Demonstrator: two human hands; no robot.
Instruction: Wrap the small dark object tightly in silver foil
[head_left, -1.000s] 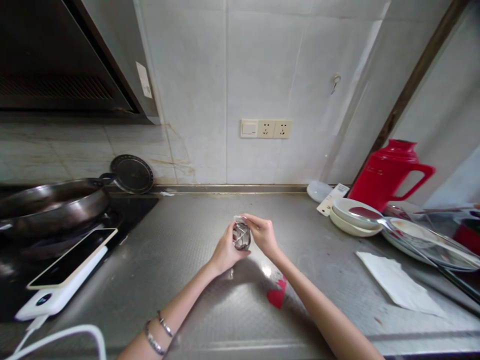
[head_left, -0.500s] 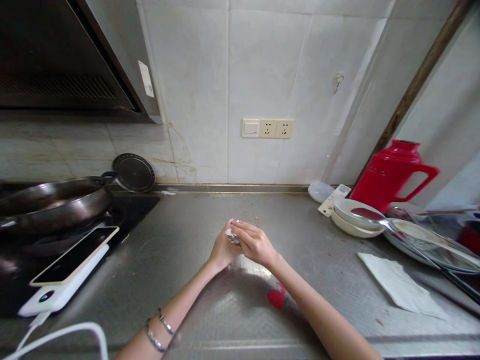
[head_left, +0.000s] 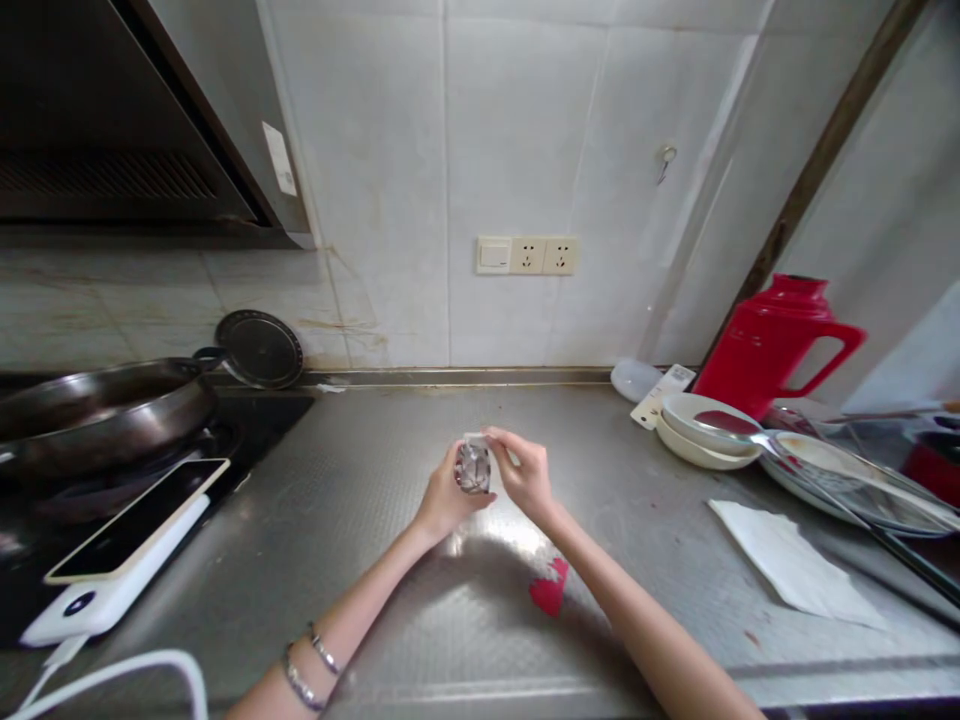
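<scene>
A small clear, faceted glass piece (head_left: 473, 468) is held above the steel counter, near the middle of the head view. My left hand (head_left: 444, 502) is wrapped round its left side and underside. At its upper right, my right hand (head_left: 523, 468) pinches a thin whitish bit (head_left: 475, 437) at the top edge; whether that bit is paper or film is too small to tell. Below the hands, a torn red heart-shaped piece (head_left: 550, 588) lies on the counter beside my right forearm.
On the left are a pan (head_left: 105, 410), a phone (head_left: 139, 520) and a white power bank (head_left: 112, 580) with a cable. On the right stand a red thermos (head_left: 765, 345), stacked bowls (head_left: 705, 445), a plate and a white napkin (head_left: 795, 565).
My right hand has moved off the glass piece's front to its upper right, so more of the glass shows. The whole view has shifted slightly.
</scene>
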